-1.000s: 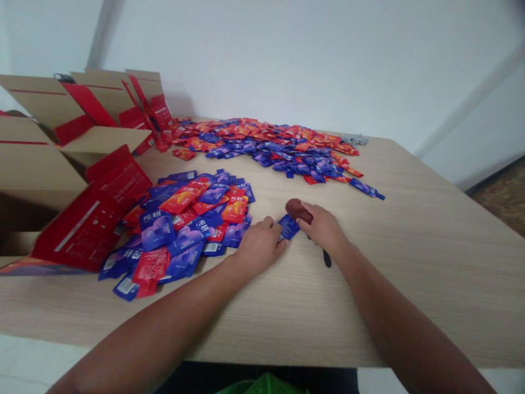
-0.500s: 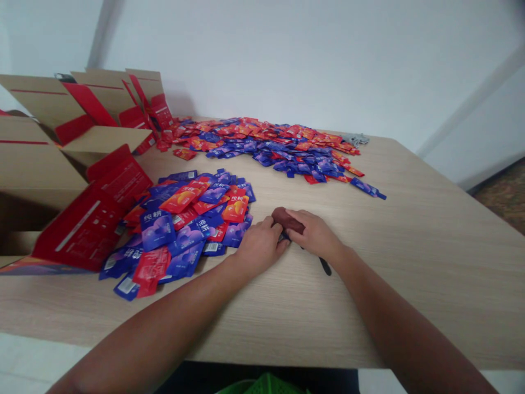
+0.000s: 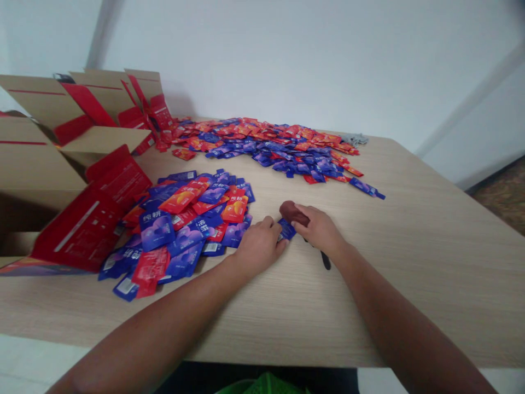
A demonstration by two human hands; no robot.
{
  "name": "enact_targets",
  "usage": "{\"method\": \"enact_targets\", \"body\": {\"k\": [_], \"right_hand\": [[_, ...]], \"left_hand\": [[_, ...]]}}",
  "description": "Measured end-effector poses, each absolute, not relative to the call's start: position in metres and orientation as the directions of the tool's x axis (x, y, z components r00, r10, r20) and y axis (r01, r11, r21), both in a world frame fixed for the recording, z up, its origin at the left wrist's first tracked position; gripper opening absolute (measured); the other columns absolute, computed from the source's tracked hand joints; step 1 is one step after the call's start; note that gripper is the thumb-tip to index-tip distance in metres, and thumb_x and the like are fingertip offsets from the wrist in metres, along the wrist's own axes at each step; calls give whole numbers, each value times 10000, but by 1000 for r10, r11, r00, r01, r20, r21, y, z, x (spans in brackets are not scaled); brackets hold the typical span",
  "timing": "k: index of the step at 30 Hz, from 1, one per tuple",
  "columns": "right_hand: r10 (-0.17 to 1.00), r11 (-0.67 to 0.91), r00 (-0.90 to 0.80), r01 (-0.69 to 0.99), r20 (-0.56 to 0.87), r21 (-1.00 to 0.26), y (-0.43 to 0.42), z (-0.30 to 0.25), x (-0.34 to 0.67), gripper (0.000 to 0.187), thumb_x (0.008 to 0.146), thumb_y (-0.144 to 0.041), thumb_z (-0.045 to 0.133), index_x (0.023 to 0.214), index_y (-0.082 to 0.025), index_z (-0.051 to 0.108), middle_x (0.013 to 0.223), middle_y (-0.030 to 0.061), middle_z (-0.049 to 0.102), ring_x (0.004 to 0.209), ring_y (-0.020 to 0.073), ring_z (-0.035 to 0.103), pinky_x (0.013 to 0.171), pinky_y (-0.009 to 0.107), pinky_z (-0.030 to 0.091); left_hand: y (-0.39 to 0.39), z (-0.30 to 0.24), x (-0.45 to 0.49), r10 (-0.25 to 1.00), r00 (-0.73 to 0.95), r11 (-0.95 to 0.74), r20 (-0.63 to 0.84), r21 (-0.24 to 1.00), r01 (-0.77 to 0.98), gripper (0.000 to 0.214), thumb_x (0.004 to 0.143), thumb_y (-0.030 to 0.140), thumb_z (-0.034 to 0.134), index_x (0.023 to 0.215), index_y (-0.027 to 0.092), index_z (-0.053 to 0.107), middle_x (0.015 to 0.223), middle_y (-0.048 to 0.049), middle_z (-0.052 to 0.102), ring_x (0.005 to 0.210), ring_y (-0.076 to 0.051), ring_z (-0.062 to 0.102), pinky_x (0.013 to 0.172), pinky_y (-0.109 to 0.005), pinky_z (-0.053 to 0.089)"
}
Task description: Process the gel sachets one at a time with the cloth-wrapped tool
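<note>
Near the table's middle, my left hand (image 3: 260, 241) is closed on the edge of a small blue pouch (image 3: 287, 229), which lies on the tabletop. Just right of it, my right hand (image 3: 318, 227) grips a smooth brown oblong object (image 3: 293, 212); its kind I cannot make out. The brown object is above the pouch's far corner, and whether they touch is unclear. From under my right hand sticks out a black strip (image 3: 326, 261) with a rounded end, perhaps part of the brown object. Left of my left hand lies a pile of blue and red pouches (image 3: 188, 234).
A long heap of red and blue pouches (image 3: 262, 143) runs along the wall side of the table (image 3: 410, 262). One blue pouch (image 3: 367, 187) lies at its right end, with something grey (image 3: 355, 139) behind. Open cardboard boxes (image 3: 36, 158) with red flaps stand at the left.
My right hand has drawn slightly right with the brown object, away from my left hand. More of the blue pouch now shows between them. My left hand has barely moved.
</note>
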State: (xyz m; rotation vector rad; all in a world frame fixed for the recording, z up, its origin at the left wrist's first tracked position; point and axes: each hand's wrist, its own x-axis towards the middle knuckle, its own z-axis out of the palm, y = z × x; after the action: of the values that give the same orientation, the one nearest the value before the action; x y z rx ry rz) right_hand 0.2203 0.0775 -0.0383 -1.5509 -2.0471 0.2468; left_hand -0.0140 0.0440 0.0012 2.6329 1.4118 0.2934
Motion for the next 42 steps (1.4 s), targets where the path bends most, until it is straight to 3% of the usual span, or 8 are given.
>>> {"method": "enact_targets", "body": {"k": [10, 15, 18, 23, 42], "right_hand": [[933, 227, -86, 894, 350, -386, 81, -39, 229, 549, 943, -363, 702, 1470, -216, 670, 1279, 141, 761, 1152, 343, 737, 1040, 497, 581], [910, 273, -71, 845, 408, -461, 77, -34, 224, 553, 957, -385, 678, 1470, -176, 665, 1322, 160, 748, 1212, 349, 717, 1088, 513, 564], [893, 363, -128, 773, 432, -520, 71, -29, 217, 545, 946, -372, 697, 1472, -234, 660, 1314, 118, 755, 1195, 317, 726, 1083, 492, 572], [878, 467, -318, 729, 358, -500, 61, -24, 205, 569, 917, -291, 693, 1483, -260, 645, 1345, 97, 740, 1204, 290, 721, 1089, 465, 570], [937, 214, -84, 905, 339, -367, 79, -37, 227, 541, 951, -365, 697, 1468, -210, 671, 1245, 140, 761, 1119, 342, 739, 992, 472, 588]], "left_hand": [[45, 2, -14, 831, 545, -555, 107, 207, 806, 312, 1040, 447, 597, 1196, 199, 705, 1191, -109, 660, 1013, -268, 698, 889, -401, 589], [44, 2, -14, 834, 541, -551, 107, 211, 807, 306, 1041, 446, 597, 1182, 199, 708, 1195, -113, 658, 1017, -269, 698, 904, -407, 587], [43, 2, -14, 837, 537, -547, 107, 219, 808, 312, 1041, 455, 599, 1198, 207, 703, 1213, -111, 657, 1031, -266, 699, 910, -399, 587], [45, -1, -14, 834, 540, -551, 117, 237, 800, 282, 1029, 449, 626, 1167, 214, 700, 1222, -105, 655, 1089, -267, 696, 927, -389, 590], [43, 2, -14, 837, 534, -547, 119, 203, 812, 304, 1043, 455, 585, 1176, 209, 705, 1178, -107, 662, 1003, -268, 699, 888, -401, 582]]}}
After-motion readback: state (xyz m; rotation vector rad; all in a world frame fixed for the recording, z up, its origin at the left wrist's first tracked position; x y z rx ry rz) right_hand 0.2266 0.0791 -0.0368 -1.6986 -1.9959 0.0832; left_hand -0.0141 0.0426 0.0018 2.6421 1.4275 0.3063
